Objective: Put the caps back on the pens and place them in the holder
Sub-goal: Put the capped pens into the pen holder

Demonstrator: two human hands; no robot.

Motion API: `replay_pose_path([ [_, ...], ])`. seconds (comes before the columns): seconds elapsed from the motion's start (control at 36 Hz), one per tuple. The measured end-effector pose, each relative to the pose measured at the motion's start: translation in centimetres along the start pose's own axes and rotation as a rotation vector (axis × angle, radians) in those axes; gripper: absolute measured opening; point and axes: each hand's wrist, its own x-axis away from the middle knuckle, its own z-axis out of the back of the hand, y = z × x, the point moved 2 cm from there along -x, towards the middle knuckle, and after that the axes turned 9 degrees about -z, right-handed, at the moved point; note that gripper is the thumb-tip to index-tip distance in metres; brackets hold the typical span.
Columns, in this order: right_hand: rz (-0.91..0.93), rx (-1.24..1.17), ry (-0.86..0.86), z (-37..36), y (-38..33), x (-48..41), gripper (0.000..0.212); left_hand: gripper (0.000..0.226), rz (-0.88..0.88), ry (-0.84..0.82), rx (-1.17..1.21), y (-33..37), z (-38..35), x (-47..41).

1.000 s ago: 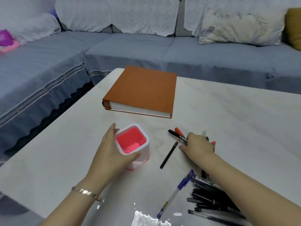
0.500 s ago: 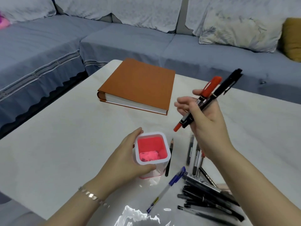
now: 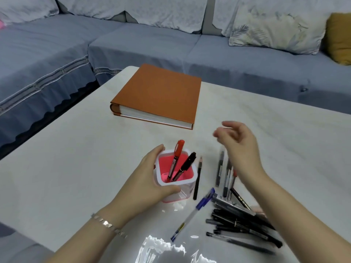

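The left hand [image 3: 146, 185] wraps its fingers around the holder [image 3: 175, 186] on the worktop [image 3: 76, 168]. Inside, a red marker [image 3: 175, 160] and a black marker [image 3: 185, 166] stand, caps tilted toward one o'clock. At the holder's two o'clock, the right hand [image 3: 241, 149] hovers with fingers loosely spread, holding nothing.

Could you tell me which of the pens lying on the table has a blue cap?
The clear-barrelled pen lying diagonally just right of the holder; the others are black or grey.
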Motion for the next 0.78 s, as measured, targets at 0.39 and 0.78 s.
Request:
replay_pose_path([
  [0.39, -0.119, 1.183, -0.113, -2.4, 8.5, -1.5, 0.061, 0.093, 0.012, 0.003, 0.017, -0.1, 0.4, 0.2],
  [0.78, -0.160, 0.821, -0.097, -3.5, 8.6, -1.6, 0.035, 0.092, 0.012, 0.026, 0.012, 0.0, 0.1, 0.2],
])
